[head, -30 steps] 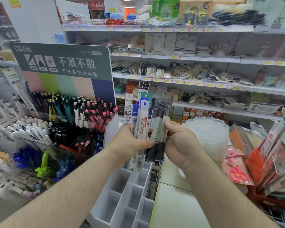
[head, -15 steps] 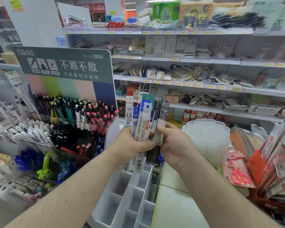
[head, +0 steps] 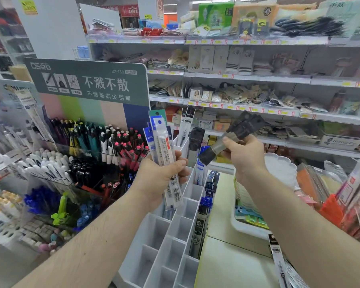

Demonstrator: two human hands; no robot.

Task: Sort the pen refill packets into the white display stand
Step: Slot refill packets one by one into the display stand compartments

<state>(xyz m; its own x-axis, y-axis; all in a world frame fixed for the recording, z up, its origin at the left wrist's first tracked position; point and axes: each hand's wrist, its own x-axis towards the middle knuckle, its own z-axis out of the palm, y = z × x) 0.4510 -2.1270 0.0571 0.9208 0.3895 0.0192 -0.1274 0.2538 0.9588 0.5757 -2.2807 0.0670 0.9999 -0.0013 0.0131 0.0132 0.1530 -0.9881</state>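
Note:
My left hand (head: pixel 161 179) grips a bundle of blue-and-white refill packets (head: pixel 161 142), held upright above the white display stand (head: pixel 154 256). To the right, my right hand (head: pixel 244 156) holds a few black refill packets (head: pixel 235 134), tilted with their tops up and to the right. The stand has rows of open compartments. Some black and blue packets (head: pixel 200 229) stand in its right-hand slots, and more packets (head: pixel 187 125) stand in slots at its far end.
A pen display (head: pixel 87 146) with a green sign stands at the left. A stack of clear plastic trays (head: pixel 279 171) and a bin of scissors and packets (head: pixel 341 194) lie at the right. More refill packets (head: pixel 283 265) lie at the lower right. Store shelves fill the back.
My right hand has pulled the black packets out of the bundle and moved them right, tilting them. My left hand keeps the blue-and-white packets.

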